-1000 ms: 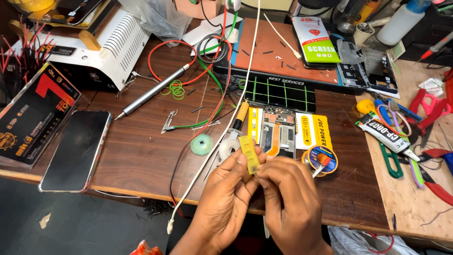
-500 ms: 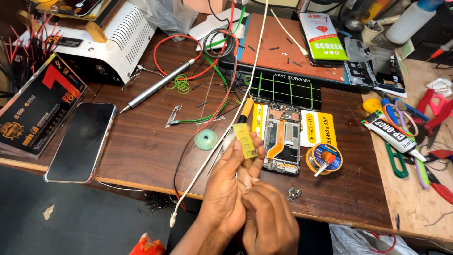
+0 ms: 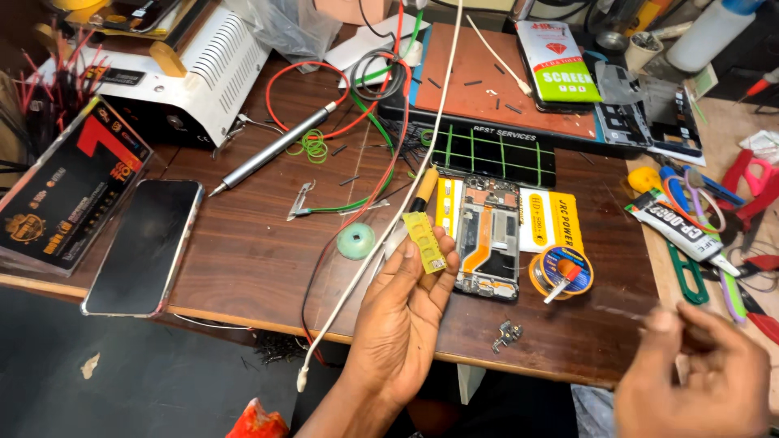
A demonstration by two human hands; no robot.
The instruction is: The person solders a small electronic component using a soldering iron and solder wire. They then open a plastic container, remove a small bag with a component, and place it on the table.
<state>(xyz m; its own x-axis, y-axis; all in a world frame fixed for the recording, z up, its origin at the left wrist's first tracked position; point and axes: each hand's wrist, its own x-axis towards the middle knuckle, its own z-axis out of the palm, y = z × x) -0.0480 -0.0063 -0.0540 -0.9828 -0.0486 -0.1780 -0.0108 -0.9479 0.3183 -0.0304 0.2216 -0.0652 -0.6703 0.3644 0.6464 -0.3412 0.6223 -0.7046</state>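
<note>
Yellow strip (image 3: 424,242) betw. left hand (image 3: 402,320) fingers (image 3: 442,259)

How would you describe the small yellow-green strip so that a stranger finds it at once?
Look at the brown wooden desk, near its front edge. The left hand holds the yellow-green strip by its fingertips, beside the opened phone. Only it is lifted off the desk.

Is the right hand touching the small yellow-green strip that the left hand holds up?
Apart. The head view shows the right hand off to the side, with bare table between it and the yellow-green strip pinched by the left hand.
</note>
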